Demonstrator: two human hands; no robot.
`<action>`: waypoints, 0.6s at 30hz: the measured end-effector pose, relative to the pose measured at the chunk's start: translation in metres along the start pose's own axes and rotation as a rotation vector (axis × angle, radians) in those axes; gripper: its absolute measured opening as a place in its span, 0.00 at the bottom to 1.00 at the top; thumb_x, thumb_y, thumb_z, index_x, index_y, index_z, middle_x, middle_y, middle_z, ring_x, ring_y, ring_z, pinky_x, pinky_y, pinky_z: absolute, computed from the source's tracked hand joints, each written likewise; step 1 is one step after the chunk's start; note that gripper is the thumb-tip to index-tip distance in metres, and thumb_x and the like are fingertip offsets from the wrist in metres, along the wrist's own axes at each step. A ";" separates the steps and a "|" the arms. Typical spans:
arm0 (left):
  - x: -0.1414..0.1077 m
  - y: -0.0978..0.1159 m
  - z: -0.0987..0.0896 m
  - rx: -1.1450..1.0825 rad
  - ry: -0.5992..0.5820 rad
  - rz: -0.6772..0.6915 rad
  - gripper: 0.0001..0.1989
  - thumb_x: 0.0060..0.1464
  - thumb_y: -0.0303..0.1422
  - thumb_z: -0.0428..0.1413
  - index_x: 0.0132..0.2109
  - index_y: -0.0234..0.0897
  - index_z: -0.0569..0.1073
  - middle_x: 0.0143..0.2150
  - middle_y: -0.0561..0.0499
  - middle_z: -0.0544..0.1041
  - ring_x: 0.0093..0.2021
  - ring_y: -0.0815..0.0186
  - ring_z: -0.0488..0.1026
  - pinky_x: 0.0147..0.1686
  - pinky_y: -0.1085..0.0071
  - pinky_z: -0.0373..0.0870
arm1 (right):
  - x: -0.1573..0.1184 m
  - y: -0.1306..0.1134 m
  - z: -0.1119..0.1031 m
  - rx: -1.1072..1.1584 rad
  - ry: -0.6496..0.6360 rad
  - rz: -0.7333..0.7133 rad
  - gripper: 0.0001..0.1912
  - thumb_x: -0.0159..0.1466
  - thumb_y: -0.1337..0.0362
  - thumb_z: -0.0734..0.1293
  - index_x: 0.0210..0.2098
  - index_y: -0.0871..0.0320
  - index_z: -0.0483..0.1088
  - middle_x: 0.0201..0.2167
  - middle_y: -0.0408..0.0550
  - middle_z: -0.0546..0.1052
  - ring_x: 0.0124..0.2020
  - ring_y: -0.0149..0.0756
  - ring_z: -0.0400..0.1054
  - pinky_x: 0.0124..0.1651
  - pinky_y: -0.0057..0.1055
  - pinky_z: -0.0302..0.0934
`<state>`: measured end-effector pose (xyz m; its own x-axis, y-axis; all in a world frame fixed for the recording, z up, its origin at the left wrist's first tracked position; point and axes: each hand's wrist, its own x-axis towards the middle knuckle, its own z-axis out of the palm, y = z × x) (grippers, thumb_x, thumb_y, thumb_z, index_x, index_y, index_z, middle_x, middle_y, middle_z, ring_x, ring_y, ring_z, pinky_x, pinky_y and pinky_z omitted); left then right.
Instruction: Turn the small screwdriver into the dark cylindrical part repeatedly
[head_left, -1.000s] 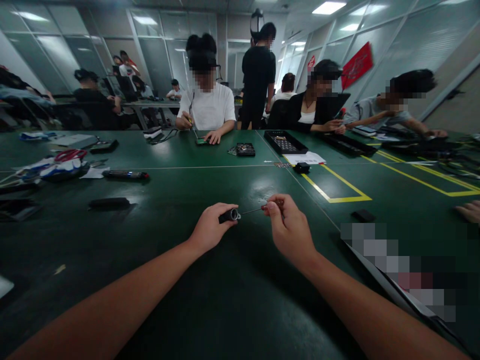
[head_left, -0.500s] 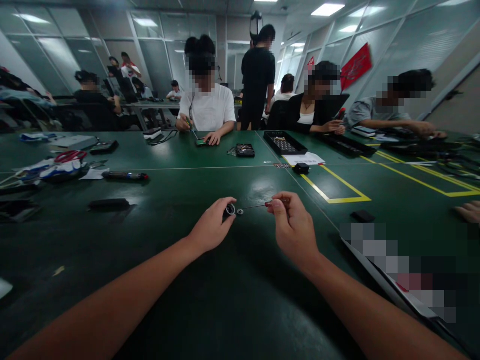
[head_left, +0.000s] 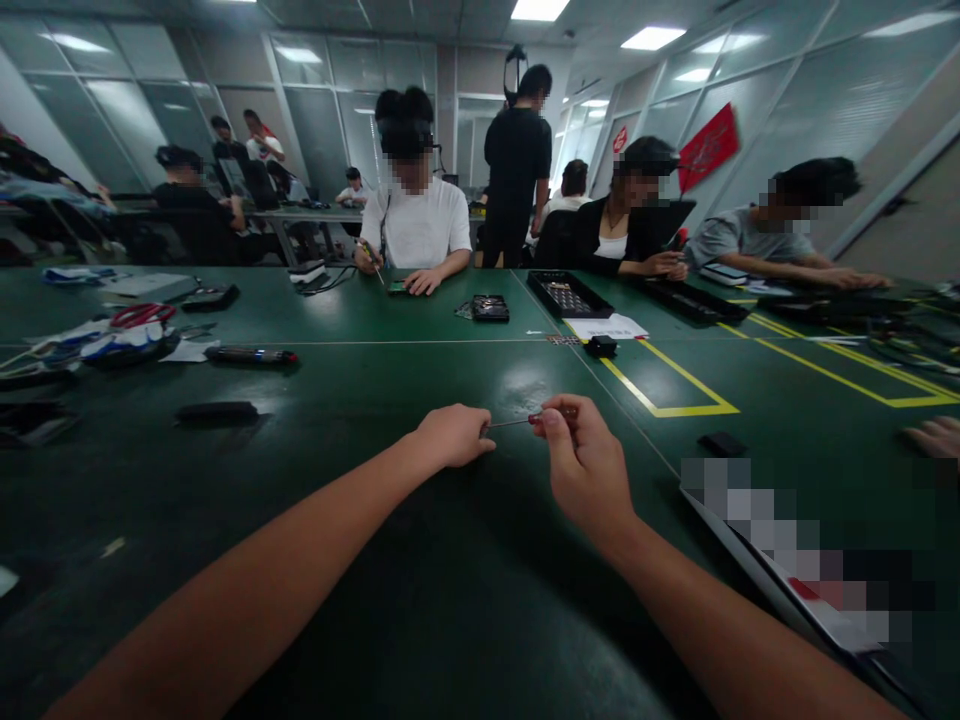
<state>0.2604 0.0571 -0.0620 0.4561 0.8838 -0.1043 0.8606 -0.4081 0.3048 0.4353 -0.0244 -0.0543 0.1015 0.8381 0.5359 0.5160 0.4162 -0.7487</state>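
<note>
My right hand [head_left: 589, 455] is closed around the reddish handle of a thin screwdriver [head_left: 516, 421], whose shaft points left. The shaft's tip ends at the fingertips of my left hand [head_left: 455, 436]. My left hand is curled palm-down just above the green table [head_left: 420, 620], its fingers drawn together. Whatever lies inside those fingers is hidden by the back of the hand. I cannot tell whether the screwdriver tip touches something in there.
A marker pen [head_left: 252, 356] and a black case [head_left: 217, 412] lie left. Beyond my hands are a small black block [head_left: 601, 346], a dark box [head_left: 490, 307] and a black tray [head_left: 568, 295]. A laptop-like edge [head_left: 780, 570] is right. Several people sit around the table.
My left hand has moved slightly right and turned over, closing up. The dark round part it held and the small round piece beside it are now out of sight. The screwdriver stays in my right hand.
</note>
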 end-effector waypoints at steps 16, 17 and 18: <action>-0.110 -0.137 -0.070 -1.073 0.011 -0.279 0.14 0.50 0.38 0.62 0.43 0.36 0.80 0.32 0.50 0.74 0.27 0.70 0.65 0.26 0.75 0.62 | -0.004 -0.004 0.000 0.040 -0.039 -0.004 0.08 0.73 0.57 0.60 0.43 0.53 0.68 0.35 0.48 0.81 0.38 0.42 0.78 0.41 0.41 0.68; -0.124 -0.149 -0.075 -1.102 0.071 -0.327 0.14 0.54 0.37 0.59 0.46 0.36 0.79 0.32 0.51 0.74 0.29 0.71 0.67 0.30 0.75 0.64 | -0.005 -0.005 0.000 0.042 -0.044 -0.003 0.08 0.73 0.57 0.60 0.43 0.53 0.68 0.36 0.48 0.81 0.38 0.42 0.78 0.42 0.41 0.68; -0.138 -0.160 -0.080 -1.131 0.145 -0.370 0.14 0.61 0.35 0.53 0.50 0.36 0.78 0.33 0.54 0.74 0.31 0.73 0.67 0.33 0.76 0.64 | -0.005 -0.005 0.000 0.045 -0.048 -0.004 0.08 0.73 0.57 0.60 0.44 0.53 0.68 0.36 0.48 0.81 0.38 0.42 0.77 0.42 0.41 0.68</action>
<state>0.0422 0.0188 -0.0208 0.1309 0.9522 -0.2759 0.2142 0.2446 0.9457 0.4321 -0.0307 -0.0539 0.0577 0.8521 0.5202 0.4775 0.4341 -0.7639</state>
